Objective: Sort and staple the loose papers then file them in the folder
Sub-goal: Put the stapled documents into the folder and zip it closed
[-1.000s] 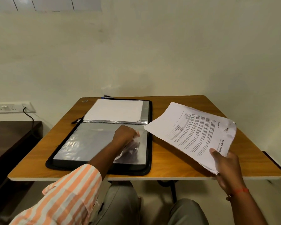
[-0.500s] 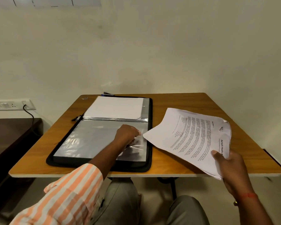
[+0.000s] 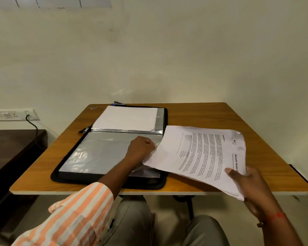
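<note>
1. Table (image 3: 212,114), wood top. Holds all below.
2. Folder (image 3: 107,181), black, zip type, lying open flat on the table's left half. Far half holds white sheets (image 3: 126,119), so some filing looks done (a judgement only; can't read them).
3. Clear pocket (image 3: 100,153), near half of folder, looks empty. Likely the next slot to fill.
4. Papers (image 3: 199,153), printed bundle, several pp., off the table and tilted, its left corner over the folder's right edge, just beside my left hand. Can't tell if stapled; top corner looks creased.
5. Right hand (image 3: 247,187): grasping the papers at their near right corner, thumb on top.
6. Left hand (image 3: 140,150): fingers curled at the pocket's right edge, pinching the plastic to open it, as best I can tell.
7. Small dark-blue item (image 3: 118,104) behind folder, maybe a stapler; too small to say.

Status, approx.: sorting prob. over, filing under way. Left to do: slide this bundle into the pocket, close the folder.
</note>
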The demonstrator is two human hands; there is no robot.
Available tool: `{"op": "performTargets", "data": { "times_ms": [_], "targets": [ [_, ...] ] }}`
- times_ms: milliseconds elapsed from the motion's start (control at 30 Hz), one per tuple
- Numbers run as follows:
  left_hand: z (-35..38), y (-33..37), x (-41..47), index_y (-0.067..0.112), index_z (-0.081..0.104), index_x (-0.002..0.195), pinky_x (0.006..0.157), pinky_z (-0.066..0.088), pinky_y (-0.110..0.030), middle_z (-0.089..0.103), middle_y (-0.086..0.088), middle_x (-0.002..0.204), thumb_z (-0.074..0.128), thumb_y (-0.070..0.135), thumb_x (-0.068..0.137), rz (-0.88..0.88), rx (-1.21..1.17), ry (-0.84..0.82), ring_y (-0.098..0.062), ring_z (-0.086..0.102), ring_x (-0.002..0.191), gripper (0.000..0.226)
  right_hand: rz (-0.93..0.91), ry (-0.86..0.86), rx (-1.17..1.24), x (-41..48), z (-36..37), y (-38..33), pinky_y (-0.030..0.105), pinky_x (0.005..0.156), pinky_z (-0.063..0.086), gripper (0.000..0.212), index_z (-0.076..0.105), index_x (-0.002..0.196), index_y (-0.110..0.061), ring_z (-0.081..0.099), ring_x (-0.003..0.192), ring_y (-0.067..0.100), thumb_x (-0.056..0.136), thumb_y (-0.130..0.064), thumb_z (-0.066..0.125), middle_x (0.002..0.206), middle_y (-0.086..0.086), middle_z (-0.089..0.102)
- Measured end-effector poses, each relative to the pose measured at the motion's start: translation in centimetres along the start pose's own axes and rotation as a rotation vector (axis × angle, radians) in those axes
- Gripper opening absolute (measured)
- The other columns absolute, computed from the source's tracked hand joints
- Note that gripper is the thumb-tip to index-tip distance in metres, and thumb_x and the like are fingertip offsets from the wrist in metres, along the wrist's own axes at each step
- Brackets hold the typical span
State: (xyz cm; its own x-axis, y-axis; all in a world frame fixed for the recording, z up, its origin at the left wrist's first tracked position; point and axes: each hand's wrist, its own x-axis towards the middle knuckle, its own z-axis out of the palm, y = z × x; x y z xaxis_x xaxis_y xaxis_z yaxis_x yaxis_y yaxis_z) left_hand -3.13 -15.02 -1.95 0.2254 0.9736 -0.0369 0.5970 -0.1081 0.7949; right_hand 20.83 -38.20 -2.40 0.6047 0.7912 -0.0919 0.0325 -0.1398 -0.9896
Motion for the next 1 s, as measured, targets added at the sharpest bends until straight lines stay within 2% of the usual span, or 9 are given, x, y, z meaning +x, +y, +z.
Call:
{"op": "performTargets", "data": {
  "times_ms": [133,300,500,633,733,833,900,1000],
  "targets": [
    [0.1,0.0,0.0,0.02,0.082,0.085,0.072,0.047,-0.024,0.076,0.004,0.088,0.071,0.026,0.089,0.021,0.034,-0.003,-0.012,0.064,0.08,0.013,0.081,-0.038,0.041,0.1,0.2,0.0,0.044,0.077,0.059,0.021,0.067,0.116,-0.011,0.073,0.098,0.03,0.097,-0.005,0.062,0.11,0.007,0.076],
    [0.2,-0.2,0.1,0.021,0.08,0.083,0.076,0.046,-0.025,0.075,0.006,0.088,0.07,0.026,0.09,0.027,0.029,0.005,-0.013,0.064,0.085,0.013,0.094,-0.052,0.031,0.0,0.3,-0.5,0.027,0.057,0.056,0.022,0.066,0.117,-0.007,0.072,0.095,0.029,0.097,-0.003,0.061,0.11,0.007,0.074],
    [-0.1,0.1,0.0,0.027,0.076,0.08,0.081,0.043,-0.024,0.071,0.011,0.085,0.071,0.025,0.091,0.066,-0.047,0.061,-0.003,0.06,0.082,0.012,0.116,-0.089,0.006,0.1,1.1,-1.2,0.029,0.057,0.057,0.026,0.065,0.122,-0.008,0.073,0.095,0.031,0.096,-0.005,0.063,0.113,0.008,0.073],
    [-0.3,0.5,0.0,0.026,0.077,0.081,0.078,0.042,-0.024,0.072,0.011,0.085,0.07,0.025,0.091,0.086,-0.043,0.069,-0.003,0.061,0.081,0.012,0.118,-0.1,-0.014,0.0,1.0,-2.2,0.02,0.049,0.053,0.023,0.066,0.118,-0.01,0.072,0.091,0.03,0.096,-0.003,0.062,0.11,0.008,0.073],
    [-0.5,0.9,0.4,0.026,0.077,0.079,0.077,0.042,-0.024,0.071,0.012,0.081,0.072,0.026,0.09,0.097,-0.031,0.077,-0.003,0.061,0.08,0.012,0.115,-0.116,-0.025,0.2,1.0,-3.0,0.015,0.044,0.048,0.021,0.064,0.116,-0.009,0.069,0.083,0.025,0.097,0.0,0.06,0.099,0.002,0.071],
    [-0.5,1.3,0.7,0.023,0.077,0.084,0.082,0.042,-0.025,0.07,0.007,0.086,0.071,0.026,0.092,0.088,-0.005,0.075,-0.006,0.058,0.079,0.011,0.15,-0.147,-0.044,0.8,1.3,-3.7,0.015,0.042,0.047,0.021,0.061,0.118,-0.005,0.069,0.074,0.022,0.098,0.001,0.058,0.104,0.007,0.069],
    [-0.5,1.5,0.8,0.021,0.077,0.087,0.083,0.042,-0.026,0.071,0.004,0.092,0.07,0.025,0.094,0.084,-0.008,0.074,-0.008,0.058,0.079,0.01,0.153,-0.163,-0.069,1.3,0.9,-4.0,0.016,0.042,0.048,0.02,0.062,0.117,-0.006,0.071,0.066,0.02,0.097,0.0,0.059,0.098,0.006,0.07],
    [-0.7,1.8,1.1,0.019,0.078,0.09,0.082,0.045,-0.026,0.072,0.004,0.092,0.069,0.023,0.093,0.094,-0.037,0.07,-0.008,0.06,0.081,0.01,0.119,-0.155,-0.137,2.4,-0.4,-4.6,0.019,0.043,0.05,0.018,0.063,0.114,-0.007,0.071,0.067,0.021,0.096,-0.003,0.062,0.096,0.005,0.072]
  ]
}}
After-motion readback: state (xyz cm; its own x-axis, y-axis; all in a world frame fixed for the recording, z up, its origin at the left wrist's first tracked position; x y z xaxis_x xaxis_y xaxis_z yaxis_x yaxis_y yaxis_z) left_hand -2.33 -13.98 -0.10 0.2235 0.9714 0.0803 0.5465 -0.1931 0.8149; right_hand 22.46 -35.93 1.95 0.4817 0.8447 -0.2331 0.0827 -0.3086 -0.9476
